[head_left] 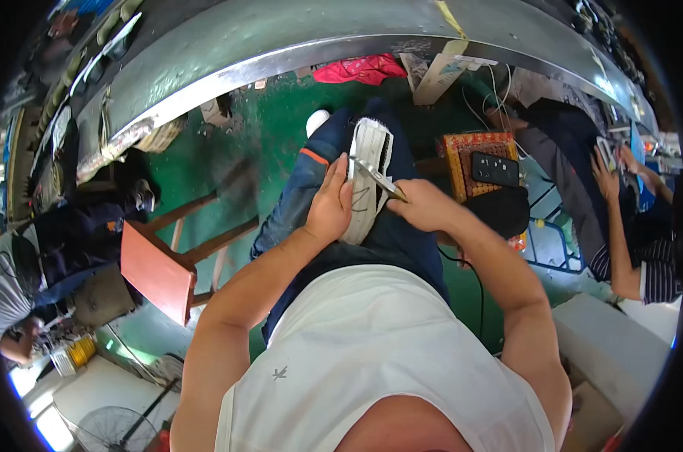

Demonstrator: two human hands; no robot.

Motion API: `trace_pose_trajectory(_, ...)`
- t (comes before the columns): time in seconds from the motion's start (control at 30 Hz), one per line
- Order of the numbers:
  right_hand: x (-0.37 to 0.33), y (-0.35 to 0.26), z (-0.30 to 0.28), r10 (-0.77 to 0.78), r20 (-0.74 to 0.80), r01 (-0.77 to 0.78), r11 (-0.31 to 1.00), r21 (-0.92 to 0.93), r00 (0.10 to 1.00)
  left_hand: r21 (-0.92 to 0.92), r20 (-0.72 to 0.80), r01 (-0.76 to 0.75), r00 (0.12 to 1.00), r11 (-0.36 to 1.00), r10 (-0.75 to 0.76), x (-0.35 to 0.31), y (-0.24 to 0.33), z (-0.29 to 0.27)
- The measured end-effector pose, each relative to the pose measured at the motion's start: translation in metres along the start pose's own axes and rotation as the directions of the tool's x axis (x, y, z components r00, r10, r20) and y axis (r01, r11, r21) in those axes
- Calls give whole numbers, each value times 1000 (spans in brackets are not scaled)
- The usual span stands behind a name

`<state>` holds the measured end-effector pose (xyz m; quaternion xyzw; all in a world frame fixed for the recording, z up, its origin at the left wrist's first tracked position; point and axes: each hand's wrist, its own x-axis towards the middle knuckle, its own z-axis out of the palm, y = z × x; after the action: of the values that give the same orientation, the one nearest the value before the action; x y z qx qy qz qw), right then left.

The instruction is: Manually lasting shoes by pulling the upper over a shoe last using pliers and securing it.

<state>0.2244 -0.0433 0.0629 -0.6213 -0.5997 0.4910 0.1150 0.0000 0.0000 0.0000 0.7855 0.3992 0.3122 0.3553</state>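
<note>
On my lap lies a long off-white piece (365,215), shaped like a shoe, with a dark gap along its right side and dark lines on its surface. My left hand (331,202) rests flat against its left side, fingers stretched out and pointing away from me. In my right hand (423,205), the fingers are closed round the handle of a shiny metal tool that looks like scissors (377,178). The tool lies slantwise across the piece, its tip near my left fingertips. My right fingers hide most of the handle.
A metal-edged bench (311,53) crosses the far side. To the right, a black phone-like device (495,169) and a black cloth (499,211) lie on a patterned seat (459,162). An orange-topped stool (154,270) stands left. People work at both sides; a fan (115,426) is lower left.
</note>
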Motion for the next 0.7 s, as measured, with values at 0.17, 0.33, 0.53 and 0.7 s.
trace_pose_trajectory(0.17,21,-9,-6,-80,-171,5,918,-396,982,-81,12,37,999,996,-36,9,-8,-6)
trace_pose_trajectory(0.33,0,21,-10,44,-80,-47,998,-43,996,37,155,-11,988,999,5,7,13,-5)
trace_pose_trajectory(0.53,11,0,-73,120,173,-136,988,80,978,126,246,22,968,992,-53,18,5,-18)
trace_pose_trajectory(0.7,52,0,-43,-351,-256,275,917,-290,901,183,325,1,944,983,-62,28,7,-16)
